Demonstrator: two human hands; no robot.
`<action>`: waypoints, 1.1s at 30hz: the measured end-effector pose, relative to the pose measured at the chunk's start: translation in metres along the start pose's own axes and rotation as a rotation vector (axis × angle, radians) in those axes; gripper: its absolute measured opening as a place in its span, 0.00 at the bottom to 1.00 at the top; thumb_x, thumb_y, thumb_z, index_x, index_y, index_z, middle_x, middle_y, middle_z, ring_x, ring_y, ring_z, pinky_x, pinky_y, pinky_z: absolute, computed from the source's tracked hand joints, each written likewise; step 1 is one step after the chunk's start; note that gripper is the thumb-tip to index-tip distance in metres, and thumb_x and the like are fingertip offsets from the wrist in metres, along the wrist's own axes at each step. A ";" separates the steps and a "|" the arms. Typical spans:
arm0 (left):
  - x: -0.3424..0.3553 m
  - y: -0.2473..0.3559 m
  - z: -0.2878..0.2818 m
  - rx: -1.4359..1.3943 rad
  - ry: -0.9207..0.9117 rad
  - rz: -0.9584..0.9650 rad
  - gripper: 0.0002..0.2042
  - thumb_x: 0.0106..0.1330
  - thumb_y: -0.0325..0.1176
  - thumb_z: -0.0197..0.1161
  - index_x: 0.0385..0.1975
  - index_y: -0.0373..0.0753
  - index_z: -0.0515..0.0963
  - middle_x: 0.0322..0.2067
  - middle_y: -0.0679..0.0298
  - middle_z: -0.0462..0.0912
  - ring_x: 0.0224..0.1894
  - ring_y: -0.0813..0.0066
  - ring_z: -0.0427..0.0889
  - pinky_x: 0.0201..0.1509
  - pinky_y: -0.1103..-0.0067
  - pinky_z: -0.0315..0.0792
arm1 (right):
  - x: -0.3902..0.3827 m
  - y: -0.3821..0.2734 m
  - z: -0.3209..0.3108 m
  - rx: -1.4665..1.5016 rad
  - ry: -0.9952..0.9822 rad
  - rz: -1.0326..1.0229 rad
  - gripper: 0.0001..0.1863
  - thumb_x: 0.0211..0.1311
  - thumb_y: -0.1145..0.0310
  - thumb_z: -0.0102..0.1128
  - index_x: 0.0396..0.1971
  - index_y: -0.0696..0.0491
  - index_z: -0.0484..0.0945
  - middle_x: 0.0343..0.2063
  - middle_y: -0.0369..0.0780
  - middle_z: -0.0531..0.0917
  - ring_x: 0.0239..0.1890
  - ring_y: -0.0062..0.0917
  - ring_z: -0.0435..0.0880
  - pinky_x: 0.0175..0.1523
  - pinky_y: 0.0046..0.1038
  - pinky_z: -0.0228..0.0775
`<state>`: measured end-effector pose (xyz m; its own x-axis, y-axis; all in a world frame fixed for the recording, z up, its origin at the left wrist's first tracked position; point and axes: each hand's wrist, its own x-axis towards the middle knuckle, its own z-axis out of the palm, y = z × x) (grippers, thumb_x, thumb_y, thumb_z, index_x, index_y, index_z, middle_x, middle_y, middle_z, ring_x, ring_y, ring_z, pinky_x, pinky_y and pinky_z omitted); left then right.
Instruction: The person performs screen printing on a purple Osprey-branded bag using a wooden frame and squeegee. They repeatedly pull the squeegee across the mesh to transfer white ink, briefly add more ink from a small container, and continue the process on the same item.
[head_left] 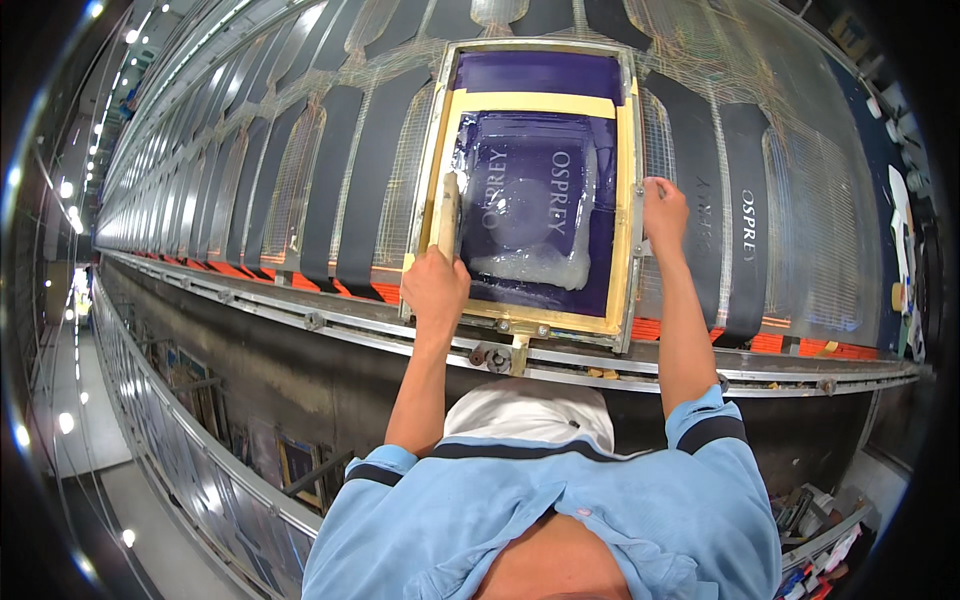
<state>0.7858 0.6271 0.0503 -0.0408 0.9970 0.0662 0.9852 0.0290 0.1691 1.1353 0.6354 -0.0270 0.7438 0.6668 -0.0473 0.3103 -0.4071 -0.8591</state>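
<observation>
A silk-screen frame (pixel 540 43) with metal edges and yellow tape lies on a long printing table in front of me. Its purple mesh (pixel 605 200) carries two rows of pale lettering. Glossy clear ink (pixel 530 268) spreads over the middle and lower part of that mesh. At the frame's left inner side, my left hand (pixel 436 285) is closed round the wooden handle of a squeegee (pixel 449 212), which stands along the tape; its blade is hard to make out. My right hand (pixel 664 212) has its fingers curled at the right edge of the frame.
Dark fabric strips (pixel 743 150) lie in rows along the table; two strips right of the frame bear lettering, one bright, one faint. A metal rail (pixel 400 345) runs along the near edge. Below left is another railing (pixel 220 460). Clutter (pixel 825 520) sits at the lower right.
</observation>
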 end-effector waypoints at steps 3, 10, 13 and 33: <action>-0.010 0.013 0.004 -0.128 -0.032 0.098 0.14 0.61 0.40 0.69 0.29 0.32 0.80 0.27 0.47 0.85 0.30 0.44 0.86 0.38 0.55 0.78 | -0.001 -0.004 -0.003 -0.025 -0.010 -0.009 0.19 0.68 0.57 0.59 0.44 0.56 0.86 0.32 0.47 0.88 0.37 0.39 0.88 0.47 0.37 0.76; 0.025 0.008 -0.011 -0.322 -0.056 0.667 0.12 0.58 0.40 0.74 0.34 0.40 0.83 0.26 0.60 0.83 0.33 0.57 0.81 0.38 0.65 0.73 | -0.004 -0.007 -0.006 -0.016 0.060 -0.147 0.17 0.68 0.57 0.59 0.42 0.56 0.86 0.35 0.51 0.88 0.40 0.47 0.88 0.49 0.41 0.76; 0.073 0.008 -0.010 -0.238 -0.082 0.939 0.12 0.52 0.37 0.75 0.35 0.43 0.83 0.28 0.63 0.84 0.36 0.61 0.82 0.41 0.66 0.73 | -0.002 -0.002 -0.003 -0.060 0.060 -0.155 0.16 0.68 0.58 0.59 0.42 0.56 0.86 0.37 0.51 0.88 0.42 0.48 0.87 0.50 0.41 0.76; 0.301 0.097 0.045 -0.275 -0.165 0.985 0.17 0.50 0.45 0.78 0.32 0.41 0.84 0.24 0.54 0.83 0.30 0.49 0.83 0.35 0.61 0.74 | 0.116 -0.153 0.098 -0.603 -0.621 -0.714 0.15 0.47 0.62 0.77 0.34 0.53 0.87 0.31 0.48 0.88 0.40 0.46 0.87 0.50 0.43 0.78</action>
<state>0.8768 0.9328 0.0426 0.8063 0.5680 0.1653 0.4963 -0.8016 0.3333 1.1160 0.8361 0.0493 -0.0906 0.9953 -0.0334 0.9088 0.0689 -0.4114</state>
